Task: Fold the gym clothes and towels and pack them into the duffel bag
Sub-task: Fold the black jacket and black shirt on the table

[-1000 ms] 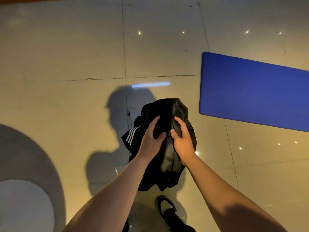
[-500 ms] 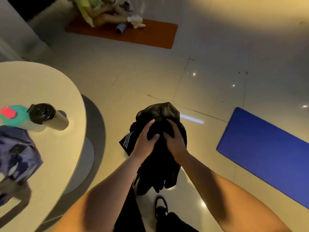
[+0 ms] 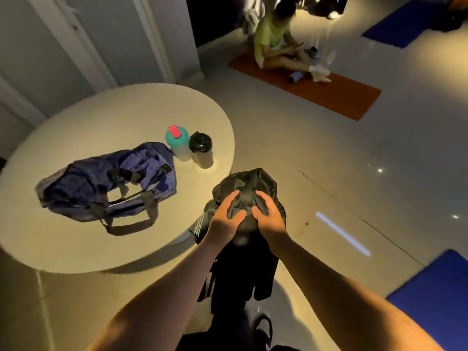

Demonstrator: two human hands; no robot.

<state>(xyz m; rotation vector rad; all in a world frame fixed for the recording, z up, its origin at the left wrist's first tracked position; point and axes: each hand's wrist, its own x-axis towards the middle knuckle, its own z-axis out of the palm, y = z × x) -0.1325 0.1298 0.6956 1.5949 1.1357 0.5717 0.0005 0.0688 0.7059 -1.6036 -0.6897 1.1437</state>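
A bundle of black gym clothes [image 3: 249,183] with white side stripes hangs in the air at the right edge of the round table [image 3: 126,107]. My left hand [image 3: 225,219] and my right hand [image 3: 268,216] grip its top side by side, fingers curled into the fabric. The lower part of the bundle dangles over my legs. A dark blue duffel bag [image 3: 101,183] lies crumpled on the table to the left, its black handles spread toward me. I cannot tell whether its zip is open.
Two shaker bottles stand by the bag: one with a teal lid [image 3: 178,143], one with a black lid [image 3: 202,152]. A person sits on an orange mat [image 3: 336,95] at the back. Blue mats lie at lower right [image 3: 435,300] and far right [image 3: 395,31].
The view has swung left from the bare floor to the table, bringing the duffel bag and bottles into sight. Both hands keep the same grip on the black bundle, now near the table's edge.
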